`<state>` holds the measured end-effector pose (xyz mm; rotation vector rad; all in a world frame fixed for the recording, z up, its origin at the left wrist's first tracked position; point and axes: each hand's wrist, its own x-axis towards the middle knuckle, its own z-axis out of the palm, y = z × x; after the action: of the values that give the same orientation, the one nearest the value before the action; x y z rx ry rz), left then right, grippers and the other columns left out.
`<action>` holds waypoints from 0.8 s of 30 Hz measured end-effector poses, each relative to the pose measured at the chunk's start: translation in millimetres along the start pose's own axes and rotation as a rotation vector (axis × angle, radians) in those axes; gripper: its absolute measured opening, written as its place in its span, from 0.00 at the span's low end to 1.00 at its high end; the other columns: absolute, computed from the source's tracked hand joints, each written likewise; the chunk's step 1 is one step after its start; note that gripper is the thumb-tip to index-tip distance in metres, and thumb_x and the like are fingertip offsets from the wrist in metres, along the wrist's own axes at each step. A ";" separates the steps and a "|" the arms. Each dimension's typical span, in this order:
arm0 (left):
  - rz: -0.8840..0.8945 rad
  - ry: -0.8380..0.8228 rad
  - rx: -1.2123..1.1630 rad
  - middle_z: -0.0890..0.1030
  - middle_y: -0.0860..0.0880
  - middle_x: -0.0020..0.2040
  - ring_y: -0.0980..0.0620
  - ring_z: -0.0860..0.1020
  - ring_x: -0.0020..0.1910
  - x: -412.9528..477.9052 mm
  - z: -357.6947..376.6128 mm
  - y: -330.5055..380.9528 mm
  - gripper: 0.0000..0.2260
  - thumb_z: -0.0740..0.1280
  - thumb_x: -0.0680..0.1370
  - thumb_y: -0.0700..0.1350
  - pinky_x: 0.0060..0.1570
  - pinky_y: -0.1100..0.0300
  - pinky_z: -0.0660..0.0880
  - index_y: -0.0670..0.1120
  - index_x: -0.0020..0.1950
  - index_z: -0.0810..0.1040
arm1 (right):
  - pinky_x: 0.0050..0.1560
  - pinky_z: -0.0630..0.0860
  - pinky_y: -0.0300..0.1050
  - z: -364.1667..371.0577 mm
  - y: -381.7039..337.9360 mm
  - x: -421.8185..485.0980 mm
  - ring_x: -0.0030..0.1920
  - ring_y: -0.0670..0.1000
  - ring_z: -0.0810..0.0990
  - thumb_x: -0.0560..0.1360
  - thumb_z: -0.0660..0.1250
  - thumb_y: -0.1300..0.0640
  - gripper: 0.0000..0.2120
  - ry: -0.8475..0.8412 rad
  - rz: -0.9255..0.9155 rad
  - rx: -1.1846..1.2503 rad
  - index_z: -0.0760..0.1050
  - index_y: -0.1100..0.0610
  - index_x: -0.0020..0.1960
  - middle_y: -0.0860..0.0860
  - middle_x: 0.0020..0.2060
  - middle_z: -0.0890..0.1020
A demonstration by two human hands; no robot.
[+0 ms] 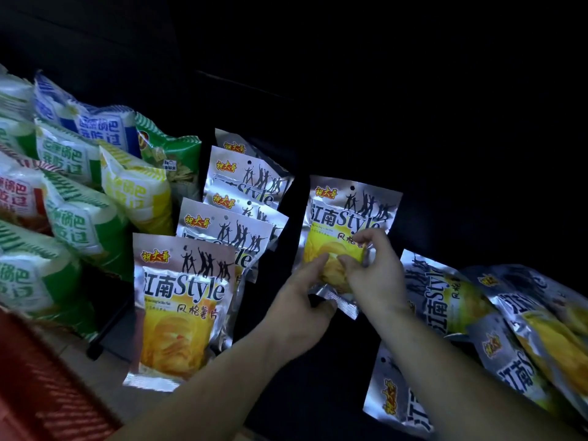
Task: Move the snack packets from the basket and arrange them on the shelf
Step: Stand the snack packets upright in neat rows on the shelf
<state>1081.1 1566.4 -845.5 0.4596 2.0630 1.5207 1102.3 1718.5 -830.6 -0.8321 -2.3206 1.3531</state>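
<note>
We see left hand (299,300) and right hand (374,272) each pinching the bottom of an upright silver packet (346,211), frame centre; row of matching packets (187,297) stands lower left

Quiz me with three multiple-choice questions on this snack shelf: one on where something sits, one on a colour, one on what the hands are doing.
1. Where are the green bags relative to the upright row of silver packets?
A. to its left
B. to its right
C. on top of it

2. What colour is the basket?
A. blue
B. red
C. black

3. How is the middle silver packet held?
A. by one hand
B. by both hands
C. by none

Answers:
1 A: the green bags fill the left side.
2 B: its red corner shows at bottom left.
3 B: the left hand and right hand both grip its lower part.
</note>
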 end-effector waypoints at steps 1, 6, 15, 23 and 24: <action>-0.014 -0.036 -0.008 0.71 0.58 0.74 0.65 0.71 0.70 3.9 -1.5 -1.1 0.32 0.70 0.78 0.37 0.69 0.69 0.68 0.58 0.79 0.66 | 0.34 0.73 0.29 0.3 1.9 4.7 0.49 0.45 0.79 0.75 0.75 0.60 0.17 -0.005 -0.002 -0.023 0.73 0.40 0.50 0.45 0.53 0.78; -0.010 -0.179 0.150 0.54 0.61 0.81 0.61 0.53 0.80 18.4 -4.1 0.8 0.34 0.71 0.79 0.43 0.74 0.65 0.56 0.69 0.76 0.61 | 0.43 0.71 0.25 -3.9 14.0 9.7 0.48 0.34 0.74 0.77 0.73 0.57 0.19 -0.058 -0.027 -0.112 0.79 0.42 0.65 0.40 0.50 0.72; -0.010 -0.135 0.278 0.53 0.62 0.82 0.66 0.54 0.77 30.9 -0.8 -3.8 0.34 0.71 0.79 0.45 0.63 0.78 0.54 0.62 0.80 0.60 | 0.48 0.74 0.38 -9.7 24.1 -2.6 0.52 0.43 0.78 0.76 0.73 0.50 0.27 -0.214 0.097 -0.122 0.71 0.34 0.72 0.43 0.56 0.76; 0.079 0.072 0.189 0.64 0.60 0.78 0.65 0.61 0.76 16.9 3.9 -28.3 0.29 0.69 0.77 0.39 0.75 0.58 0.66 0.57 0.77 0.70 | 0.60 0.71 0.41 -32.4 15.0 -20.6 0.64 0.44 0.74 0.79 0.70 0.52 0.21 -0.147 0.021 -0.110 0.74 0.42 0.71 0.38 0.63 0.72; 0.085 0.097 0.173 0.64 0.60 0.77 0.65 0.63 0.75 14.3 4.4 -28.7 0.29 0.69 0.77 0.39 0.74 0.55 0.68 0.56 0.77 0.71 | 0.61 0.72 0.42 -40.3 12.2 -24.2 0.66 0.44 0.73 0.80 0.69 0.52 0.21 -0.149 0.013 -0.125 0.73 0.43 0.72 0.39 0.65 0.72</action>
<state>1073.4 1568.9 -876.7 0.5548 2.2890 1.4436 1146.8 1735.2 -821.0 -0.8085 -2.5401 1.3281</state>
